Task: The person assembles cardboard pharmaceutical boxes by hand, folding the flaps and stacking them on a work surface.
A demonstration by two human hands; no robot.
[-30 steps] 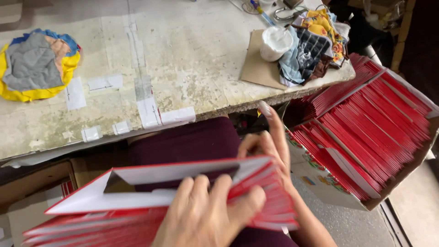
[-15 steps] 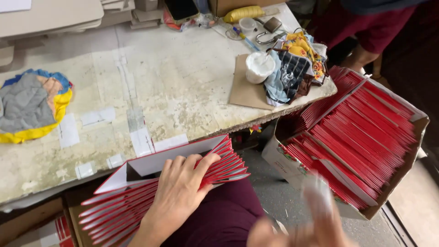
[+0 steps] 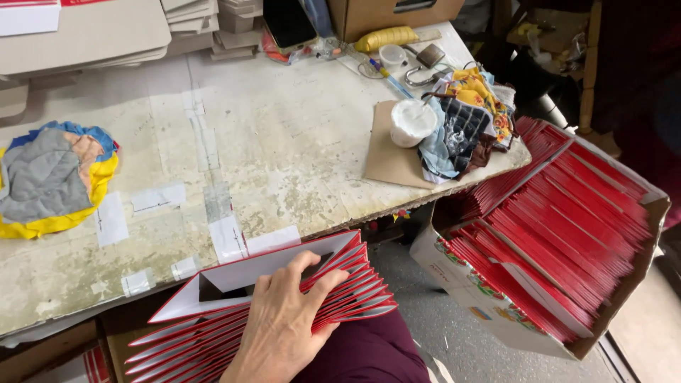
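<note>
A fanned stack of flat red paper bags (image 3: 355, 287) with white insides lies across my lap, just below the table's front edge. My left hand (image 3: 282, 328) rests on top of the stack, thumb up and fingers curled over the bags' right edges, holding them together. My right hand is out of sight. To the right, on the floor, an open cardboard box (image 3: 454, 273) is packed with rows of the same red bags (image 3: 567, 227) standing on edge.
The worn white table (image 3: 284, 142) carries a yellow, grey and blue rag pile (image 3: 50, 177) at left. At right, a white tub (image 3: 413, 120) sits on brown card (image 3: 383, 159) beside patterned cloths (image 3: 468, 120). Cardboard sheets (image 3: 85, 28) are stacked at the back.
My right hand, on the stack a second ago, swept down to the right and left the view. The stack now sits fanned under my left hand, and the view has tilted up over the table.
</note>
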